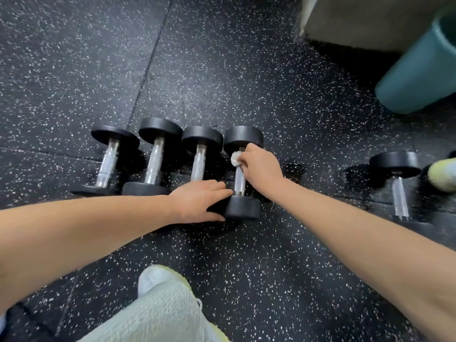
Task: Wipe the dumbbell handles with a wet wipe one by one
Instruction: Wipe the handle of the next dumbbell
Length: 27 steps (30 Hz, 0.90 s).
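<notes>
Wet wipe [236, 158]: white, bunched, pressed on the far end of the fourth dumbbell's handle [239, 179], gripped by the right hand [262, 169]. Fourth dumbbell [243, 208]: rightmost in a row of four on the speckled floor [74, 58]. Left hand [197, 201]: flat, fingers extended, steadying its near weight. Fifth dumbbell [397, 178]: well apart, right. Teal bin [417, 70]: far right.

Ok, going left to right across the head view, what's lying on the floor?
Three dumbbells in a row → →, dumbbell being wiped, lone dumbbell, teal bin.
</notes>
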{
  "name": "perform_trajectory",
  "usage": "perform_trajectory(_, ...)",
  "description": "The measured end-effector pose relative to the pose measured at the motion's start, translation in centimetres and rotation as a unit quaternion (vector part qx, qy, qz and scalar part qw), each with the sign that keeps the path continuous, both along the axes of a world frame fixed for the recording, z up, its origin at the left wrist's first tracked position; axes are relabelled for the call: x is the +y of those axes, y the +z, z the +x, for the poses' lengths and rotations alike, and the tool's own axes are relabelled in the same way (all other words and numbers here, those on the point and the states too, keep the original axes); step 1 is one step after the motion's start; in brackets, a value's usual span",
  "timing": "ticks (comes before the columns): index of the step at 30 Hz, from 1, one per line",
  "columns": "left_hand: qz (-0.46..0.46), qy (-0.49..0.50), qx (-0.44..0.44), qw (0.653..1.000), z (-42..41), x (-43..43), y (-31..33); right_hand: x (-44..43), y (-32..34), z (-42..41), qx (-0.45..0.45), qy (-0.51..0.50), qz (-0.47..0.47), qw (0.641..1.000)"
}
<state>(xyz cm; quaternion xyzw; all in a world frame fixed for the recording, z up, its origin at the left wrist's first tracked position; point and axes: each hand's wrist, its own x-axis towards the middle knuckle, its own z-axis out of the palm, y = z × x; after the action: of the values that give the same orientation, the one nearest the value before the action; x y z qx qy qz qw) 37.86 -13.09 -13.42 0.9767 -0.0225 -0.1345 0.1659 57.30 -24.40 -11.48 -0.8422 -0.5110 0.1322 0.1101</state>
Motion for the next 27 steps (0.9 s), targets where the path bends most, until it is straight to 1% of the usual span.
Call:
perform_trajectory(3, 0.015, -0.017, -0.037, 0.999, 0.1, -0.1, 0.0, -1.3, -0.3, -1.0, -0.015, 0.050, 0.002, 0.999)
perform_trajectory(6, 0.010, -0.020, -0.035, 0.999, 0.5, -0.4, 0.3, -2.0, -0.4, -0.5, -0.009, 0.077, -0.007, 0.997)
perform_trajectory(10, 0.019, -0.024, -0.035, 0.999, 1.0, -0.9, 0.5, -1.6, -0.1, 0.8, 0.028, 0.027, 0.011, 0.999)
perform_trajectory(13, -0.004, 0.012, -0.026, 1.000, 1.1, -1.0, 1.0, -2.2, 0.0, 0.4, 0.048, -0.009, 0.016, 0.999)
perform_trajectory(15, 0.006, -0.006, -0.036, 0.999, 1.0, -0.9, 0.7, -3.0, 0.0, -0.2, 0.058, -0.014, 0.014, 0.998)
perform_trajectory(17, 0.013, -0.030, -0.055, 0.998, 0.9, -0.7, 0.3, -4.0, 0.0, -0.8, 0.080, 0.010, 0.005, 0.997)
perform_trajectory(20, 0.009, -0.037, -0.083, 0.996, 0.6, -0.5, 0.0, -4.5, 0.2, -1.2, 0.116, 0.035, 0.004, 0.993)
perform_trajectory(22, 0.006, -0.039, -0.099, 0.994, 0.6, -0.5, -0.2, -4.3, 0.0, -0.8, 0.124, 0.015, 0.012, 0.992)
perform_trajectory(25, 0.006, -0.033, -0.094, 0.995, 0.4, -0.5, -0.5, -4.1, -0.6, -0.4, 0.157, -0.041, 0.031, 0.986)
perform_trajectory(27, 0.005, -0.031, -0.097, 0.995, 0.4, -0.5, -0.4, -4.3, -0.8, -0.5, 0.177, -0.046, 0.033, 0.983)
